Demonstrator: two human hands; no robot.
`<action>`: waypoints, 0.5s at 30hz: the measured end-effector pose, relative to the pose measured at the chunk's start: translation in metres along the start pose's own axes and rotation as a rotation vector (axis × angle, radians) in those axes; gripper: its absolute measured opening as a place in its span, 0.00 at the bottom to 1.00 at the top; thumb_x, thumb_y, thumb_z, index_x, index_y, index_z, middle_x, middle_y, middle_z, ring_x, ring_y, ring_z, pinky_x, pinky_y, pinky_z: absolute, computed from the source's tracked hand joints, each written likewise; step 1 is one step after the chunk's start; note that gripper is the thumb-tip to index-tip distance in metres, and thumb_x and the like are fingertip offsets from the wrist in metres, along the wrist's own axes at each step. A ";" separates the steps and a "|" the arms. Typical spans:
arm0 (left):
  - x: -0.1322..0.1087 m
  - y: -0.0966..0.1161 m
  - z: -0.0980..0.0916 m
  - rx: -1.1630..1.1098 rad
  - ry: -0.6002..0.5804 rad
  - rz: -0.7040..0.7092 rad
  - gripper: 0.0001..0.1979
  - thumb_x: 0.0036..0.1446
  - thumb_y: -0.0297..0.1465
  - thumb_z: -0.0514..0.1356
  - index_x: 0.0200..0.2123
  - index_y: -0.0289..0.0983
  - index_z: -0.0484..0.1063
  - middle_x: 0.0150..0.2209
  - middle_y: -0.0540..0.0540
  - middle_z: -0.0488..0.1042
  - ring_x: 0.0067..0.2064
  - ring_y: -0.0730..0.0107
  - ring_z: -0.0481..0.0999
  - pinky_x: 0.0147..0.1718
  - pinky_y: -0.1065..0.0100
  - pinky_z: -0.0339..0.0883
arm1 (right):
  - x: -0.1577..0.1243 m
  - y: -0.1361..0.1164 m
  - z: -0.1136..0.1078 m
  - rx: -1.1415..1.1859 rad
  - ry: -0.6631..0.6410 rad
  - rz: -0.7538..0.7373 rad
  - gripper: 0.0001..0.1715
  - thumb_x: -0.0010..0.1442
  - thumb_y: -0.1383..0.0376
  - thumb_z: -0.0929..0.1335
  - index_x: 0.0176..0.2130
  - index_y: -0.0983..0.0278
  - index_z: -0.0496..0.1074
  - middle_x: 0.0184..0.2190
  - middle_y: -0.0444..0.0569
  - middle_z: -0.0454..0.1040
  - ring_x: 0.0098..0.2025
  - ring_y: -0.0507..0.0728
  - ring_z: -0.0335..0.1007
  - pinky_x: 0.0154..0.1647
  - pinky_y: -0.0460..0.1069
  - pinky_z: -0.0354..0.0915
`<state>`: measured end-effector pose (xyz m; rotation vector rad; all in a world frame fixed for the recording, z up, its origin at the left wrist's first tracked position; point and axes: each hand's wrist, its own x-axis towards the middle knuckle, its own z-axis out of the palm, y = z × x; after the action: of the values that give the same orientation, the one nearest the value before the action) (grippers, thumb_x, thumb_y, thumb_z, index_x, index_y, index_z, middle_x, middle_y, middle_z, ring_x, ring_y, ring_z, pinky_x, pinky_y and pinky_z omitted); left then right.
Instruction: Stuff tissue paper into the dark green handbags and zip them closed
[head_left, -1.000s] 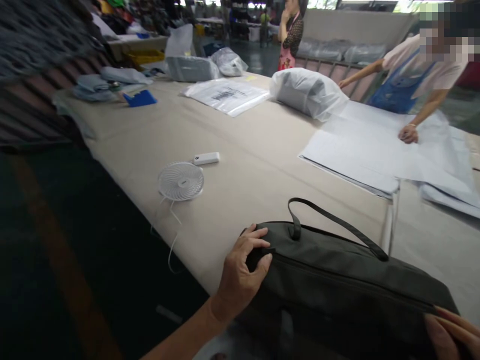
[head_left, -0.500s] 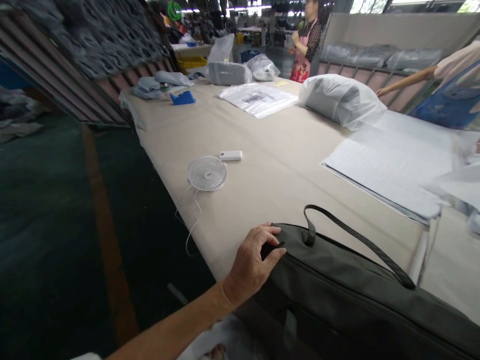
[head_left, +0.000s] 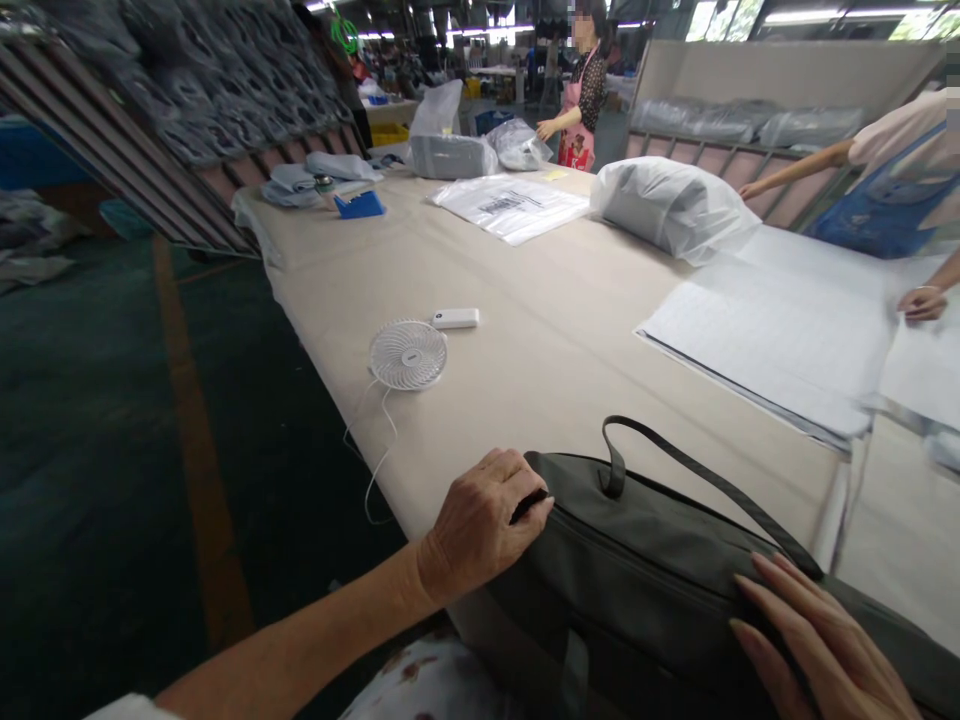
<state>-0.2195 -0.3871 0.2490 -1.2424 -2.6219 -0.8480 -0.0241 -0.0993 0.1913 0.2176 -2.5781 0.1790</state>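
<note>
A dark grey-green fabric bag (head_left: 660,560) with a zipper seam and a thin carry strap (head_left: 694,465) lies at the near right of the table. My left hand (head_left: 487,515) pinches the bag's left end, where a dark tab shows between thumb and fingers. On the bag's front side, to the right, rests my right hand (head_left: 817,640), its fingers stretched out and apart. The lower part of the bag is in shadow and runs out of view.
The beige table (head_left: 525,370) holds a white fan (head_left: 409,355) with a cable, a small white device (head_left: 456,318), a blue tape dispenser (head_left: 360,205), a bagged bundle (head_left: 667,205) and white sheets (head_left: 780,330). Co-workers stand at the far end and right side.
My right hand has come into view and onto the bag. My left hand still grips the bag's end, a little further left in view. A co-worker's hand shows at the right.
</note>
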 end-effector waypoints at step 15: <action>0.026 -0.004 -0.020 0.235 -0.410 -0.077 0.06 0.63 0.31 0.57 0.32 0.39 0.68 0.30 0.49 0.73 0.32 0.63 0.74 0.30 0.64 0.58 | 0.061 -0.054 0.008 -0.044 -0.104 -0.257 0.31 0.70 0.52 0.61 0.59 0.72 0.68 0.59 0.61 0.72 0.61 0.67 0.66 0.63 0.62 0.53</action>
<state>-0.2422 -0.3826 0.2725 -1.3766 -2.9881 -0.2998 -0.0694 -0.1613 0.2212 0.5505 -2.6232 0.0163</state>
